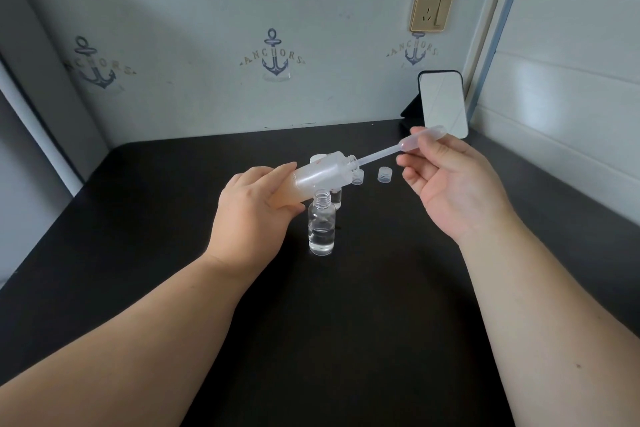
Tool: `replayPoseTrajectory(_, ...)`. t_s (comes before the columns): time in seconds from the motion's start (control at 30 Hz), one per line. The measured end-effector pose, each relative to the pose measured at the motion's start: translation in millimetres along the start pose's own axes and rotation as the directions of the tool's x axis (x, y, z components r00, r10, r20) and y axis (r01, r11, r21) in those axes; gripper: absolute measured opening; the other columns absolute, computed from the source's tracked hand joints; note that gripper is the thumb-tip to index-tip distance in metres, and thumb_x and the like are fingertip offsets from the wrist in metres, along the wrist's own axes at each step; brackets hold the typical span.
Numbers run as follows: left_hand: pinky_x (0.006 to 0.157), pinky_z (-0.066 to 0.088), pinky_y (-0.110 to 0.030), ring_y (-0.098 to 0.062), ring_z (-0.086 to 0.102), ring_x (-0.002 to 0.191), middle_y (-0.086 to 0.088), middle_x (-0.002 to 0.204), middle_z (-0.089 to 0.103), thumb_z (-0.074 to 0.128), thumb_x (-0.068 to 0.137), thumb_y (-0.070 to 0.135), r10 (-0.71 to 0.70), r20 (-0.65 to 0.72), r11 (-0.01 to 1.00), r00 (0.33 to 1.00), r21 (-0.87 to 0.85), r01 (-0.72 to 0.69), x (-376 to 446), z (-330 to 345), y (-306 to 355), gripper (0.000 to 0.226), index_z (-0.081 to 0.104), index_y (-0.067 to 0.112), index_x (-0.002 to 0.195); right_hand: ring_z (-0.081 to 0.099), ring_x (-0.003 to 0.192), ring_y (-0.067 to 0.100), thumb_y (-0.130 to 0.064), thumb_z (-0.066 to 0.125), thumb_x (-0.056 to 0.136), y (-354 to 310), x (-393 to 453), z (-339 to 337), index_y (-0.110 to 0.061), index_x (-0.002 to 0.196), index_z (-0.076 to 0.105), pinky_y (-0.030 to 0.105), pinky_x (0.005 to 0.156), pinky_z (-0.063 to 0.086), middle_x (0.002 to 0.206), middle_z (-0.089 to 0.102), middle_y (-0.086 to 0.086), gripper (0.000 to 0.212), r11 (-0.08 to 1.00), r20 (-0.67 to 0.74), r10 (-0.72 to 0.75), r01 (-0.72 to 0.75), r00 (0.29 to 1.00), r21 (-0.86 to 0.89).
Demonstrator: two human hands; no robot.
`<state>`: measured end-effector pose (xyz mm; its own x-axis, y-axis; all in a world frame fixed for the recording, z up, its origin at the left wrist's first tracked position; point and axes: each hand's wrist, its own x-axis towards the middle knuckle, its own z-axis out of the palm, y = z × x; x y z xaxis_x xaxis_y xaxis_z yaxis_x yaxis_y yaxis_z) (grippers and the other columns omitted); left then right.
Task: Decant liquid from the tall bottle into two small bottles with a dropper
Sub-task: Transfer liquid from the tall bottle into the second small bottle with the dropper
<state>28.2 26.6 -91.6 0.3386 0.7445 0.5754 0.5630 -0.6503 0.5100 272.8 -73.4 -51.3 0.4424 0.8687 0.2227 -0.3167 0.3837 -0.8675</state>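
I am holding the tall bottle in my left hand. My fingers are curling around its bottom half and gripping it. I am tipping it far over, so its open mouth is pointing to the right and a little up. It is hanging just above the near small bottle, which is standing upright on the dark table with no cap on and some clear liquid in the bottom.

My right hand is pinching the dropper at its soft bulb, between my thumb and fingertips. The thin tip is going into the mouth of the tall bottle.

The other small bottle is standing just behind the near small bottle. It is mostly hidden by the tall bottle, so I cannot tell how full it is. Two little caps are lying behind the near small bottle and a bit to the right. A mirror is leaning on the wall far behind it, to the right.

To do this step well, I think I should keep the tall bottle tipped just enough that liquid is reaching the tip but not running out. I should squeeze the bulb first, then let go slowly so the liquid is climbing up. Then I should carry the dropper tip-down to a small bottle.
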Motion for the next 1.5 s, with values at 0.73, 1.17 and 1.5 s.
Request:
replayPoseTrajectory(0.73,0.08,0.033,-0.015,-0.003,0.049,0.099,0.019,0.107,0.058,0.076,0.086,0.03,-0.209,-0.015,0.97,0.978,-0.132,0.206,5,-1,-10,0.053,0.059,0.037,0.135,0.073,0.078,0.017,-0.01,0.074,0.09,-7,6,-14,-0.004,0.102,0.074,0.025,0.067,0.056,0.088,0.076,0.006,0.012,0.909,-0.325,0.065,0.078,0.943,0.41)
replayPoseTrajectory(1.17,0.067,0.047,-0.013,0.012,0.062,0.087,0.024,0.098,0.063,0.077,0.086,0.037,-0.305,0.025,0.913,0.952,-0.275,0.3,4,-1,-7,0.038,0.053,0.043,0.115,0.07,0.073,0.018,-0.01,0.072,0.091,-9,4,-13,-0.003,0.102,0.07,0.026,0.065,0.054,0.08,0.072,0.005,0.014,0.886,-0.3,0.075,0.074,0.951,0.457)
replayPoseTrajectory(1.5,0.071,0.042,-0.013,0.007,0.058,0.093,0.029,0.101,0.059,0.076,0.087,0.041,-0.315,0.065,0.9,0.947,-0.296,0.32,5,1,-7,0.048,0.053,0.033,0.129,0.068,0.069,0.017,-0.012,0.075,0.086,-8,4,-11,-0.008,0.08,0.082,0.026,0.063,0.053,0.078,0.072,0.005,0.01,0.915,-0.248,0.059,0.047,0.967,0.4)
